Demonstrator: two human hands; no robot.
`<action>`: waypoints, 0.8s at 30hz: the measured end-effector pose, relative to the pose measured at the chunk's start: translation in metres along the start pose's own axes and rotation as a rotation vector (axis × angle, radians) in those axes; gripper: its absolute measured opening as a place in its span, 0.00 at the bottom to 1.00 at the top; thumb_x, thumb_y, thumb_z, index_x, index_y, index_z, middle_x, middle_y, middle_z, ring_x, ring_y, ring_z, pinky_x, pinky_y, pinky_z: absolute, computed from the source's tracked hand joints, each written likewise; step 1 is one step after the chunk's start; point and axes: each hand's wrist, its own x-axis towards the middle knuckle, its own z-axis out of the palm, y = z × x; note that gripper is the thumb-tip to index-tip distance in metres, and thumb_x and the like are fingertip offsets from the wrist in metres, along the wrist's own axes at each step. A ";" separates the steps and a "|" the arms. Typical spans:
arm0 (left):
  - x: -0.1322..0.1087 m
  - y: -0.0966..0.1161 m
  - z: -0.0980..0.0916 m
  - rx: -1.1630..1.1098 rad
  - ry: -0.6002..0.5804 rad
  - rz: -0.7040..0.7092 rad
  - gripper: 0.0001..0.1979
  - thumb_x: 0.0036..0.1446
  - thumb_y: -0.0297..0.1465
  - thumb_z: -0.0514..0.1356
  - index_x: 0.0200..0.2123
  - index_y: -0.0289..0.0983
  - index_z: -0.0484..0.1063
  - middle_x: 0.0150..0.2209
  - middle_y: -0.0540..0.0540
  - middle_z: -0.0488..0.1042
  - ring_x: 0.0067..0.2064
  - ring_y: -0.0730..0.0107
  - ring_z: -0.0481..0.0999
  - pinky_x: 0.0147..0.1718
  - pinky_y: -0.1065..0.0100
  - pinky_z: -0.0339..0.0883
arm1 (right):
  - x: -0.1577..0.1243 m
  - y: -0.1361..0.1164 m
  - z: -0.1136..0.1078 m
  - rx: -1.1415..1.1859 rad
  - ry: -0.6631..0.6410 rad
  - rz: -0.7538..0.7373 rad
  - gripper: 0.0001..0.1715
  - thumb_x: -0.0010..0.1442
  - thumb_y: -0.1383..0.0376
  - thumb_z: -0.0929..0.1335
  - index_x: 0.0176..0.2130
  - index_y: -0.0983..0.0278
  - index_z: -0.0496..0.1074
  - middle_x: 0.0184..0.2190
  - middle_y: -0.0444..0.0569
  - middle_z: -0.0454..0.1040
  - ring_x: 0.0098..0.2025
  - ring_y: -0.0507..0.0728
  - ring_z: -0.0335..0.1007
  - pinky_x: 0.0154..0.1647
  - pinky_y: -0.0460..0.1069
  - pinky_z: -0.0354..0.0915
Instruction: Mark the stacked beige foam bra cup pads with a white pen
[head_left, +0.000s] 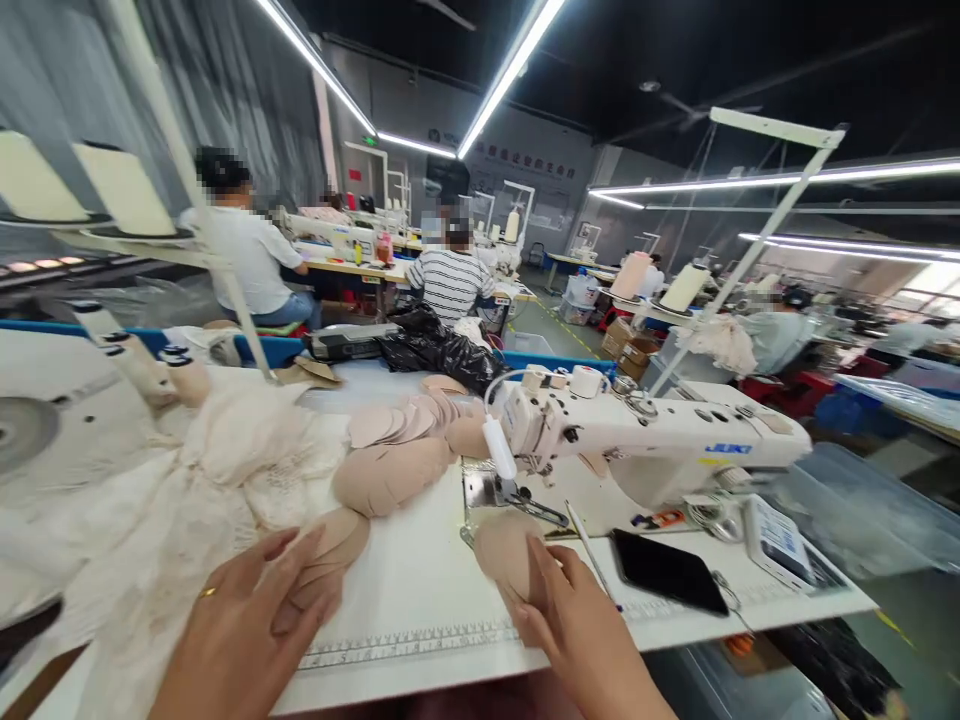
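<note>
My left hand, with a ring on one finger, is closed around a small stack of beige fabric pads left of the table's middle. Between the thumb and fingers of my right hand is a rounded beige fabric pad, just in front of the sewing machine's needle plate. The white sewing machine stands behind and to the right. A chain of beige pads curves over the tabletop from my left hand towards the machine head, with a fanned pile behind it.
Cream lace fabric heaps at the left. A black phone, a white pen-like tool and a control box lie right of my right hand. A tape measure runs along the front edge. Other people sit at machines beyond.
</note>
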 end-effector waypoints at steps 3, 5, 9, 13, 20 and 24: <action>0.018 -0.006 -0.007 0.002 -0.014 -0.033 0.26 0.67 0.46 0.55 0.61 0.42 0.74 0.61 0.38 0.75 0.60 0.44 0.74 0.57 0.43 0.73 | 0.012 0.007 -0.003 0.003 0.151 -0.135 0.34 0.71 0.59 0.66 0.72 0.55 0.57 0.61 0.59 0.70 0.59 0.67 0.73 0.55 0.60 0.75; 0.038 -0.013 -0.011 -0.056 -0.102 -0.073 0.25 0.66 0.43 0.54 0.62 0.42 0.74 0.62 0.40 0.75 0.63 0.46 0.73 0.62 0.43 0.69 | 0.023 0.000 -0.010 0.040 0.210 -0.260 0.30 0.72 0.58 0.66 0.70 0.54 0.60 0.61 0.57 0.72 0.60 0.66 0.73 0.56 0.59 0.75; 0.090 -0.020 -0.012 -0.132 -0.337 -0.096 0.28 0.61 0.33 0.54 0.64 0.39 0.72 0.65 0.40 0.73 0.68 0.49 0.69 0.70 0.45 0.60 | 0.050 -0.042 -0.017 0.213 0.055 -0.367 0.23 0.70 0.62 0.67 0.63 0.55 0.69 0.56 0.55 0.76 0.56 0.65 0.76 0.54 0.57 0.75; 0.128 -0.019 0.002 -0.175 -0.451 -0.113 0.34 0.55 0.29 0.55 0.66 0.34 0.69 0.66 0.36 0.72 0.68 0.49 0.70 0.70 0.48 0.59 | 0.086 -0.084 -0.009 0.325 -0.186 -0.217 0.24 0.68 0.65 0.69 0.61 0.58 0.72 0.55 0.56 0.76 0.54 0.67 0.77 0.54 0.59 0.73; 0.140 -0.016 0.013 -0.325 -0.601 -0.190 0.39 0.53 0.36 0.59 0.69 0.37 0.63 0.63 0.35 0.75 0.56 0.49 0.80 0.59 0.52 0.71 | 0.148 -0.109 0.017 0.439 -0.113 -0.183 0.25 0.61 0.73 0.73 0.57 0.62 0.73 0.54 0.56 0.74 0.59 0.66 0.70 0.61 0.58 0.66; 0.137 -0.016 0.014 -0.417 -0.632 -0.232 0.39 0.55 0.42 0.58 0.70 0.36 0.61 0.57 0.35 0.78 0.46 0.55 0.83 0.51 0.57 0.74 | 0.164 -0.112 0.030 0.464 -0.101 -0.138 0.25 0.60 0.74 0.73 0.57 0.65 0.73 0.52 0.58 0.75 0.57 0.66 0.71 0.59 0.59 0.66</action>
